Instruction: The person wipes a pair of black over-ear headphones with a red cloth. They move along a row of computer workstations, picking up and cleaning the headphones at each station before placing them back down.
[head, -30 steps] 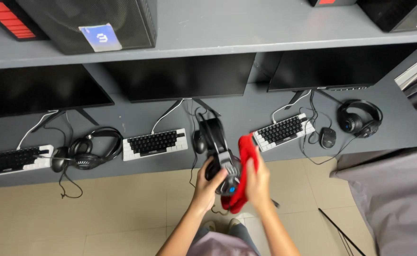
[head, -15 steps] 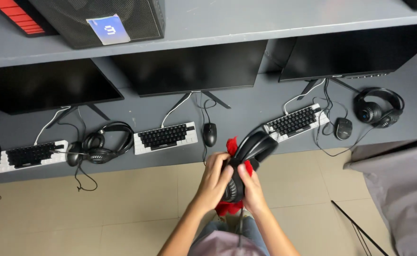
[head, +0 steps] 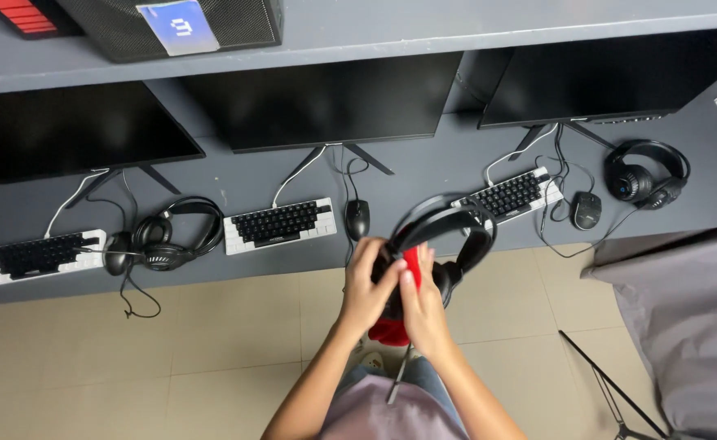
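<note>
2 hands clasped round 1 black headset [head: 448,236], held up over the tiled floor [head: 171,342] just off the front edge of the grey desk [head: 423,175]. Left hand [head: 368,285] curled on the near ear cup, fingers closed around it. Right hand [head: 423,305] pressing a red cloth [head: 411,265] against that cup, fingers wrapped over cloth and cup together. Headband arching up and right, far ear cup hanging free beside the right-hand keyboard [head: 509,194].

Looks light, probably plastic with soft padded cups; band likely springy, easily twisted if pulled by 1 end. Best grip seemingly on the hard shell of a cup, as now, not on the thin band. Cable [head: 397,376] dangling toward the lap, apt to snag. Cloth soft and limp, bunching under the palm.

Against half a second ago: headset swung round, band now pointing up-right rather than lying across the fingers; less red showing, mostly tucked between the hands. Against 1 second ago: cloth no longer spread out to the right of the headset.

Elsewhere: mouse [head: 357,217] beside the middle keyboard [head: 279,224], 2 more headsets resting on the desk, left [head: 171,238] and right [head: 645,173].
</note>
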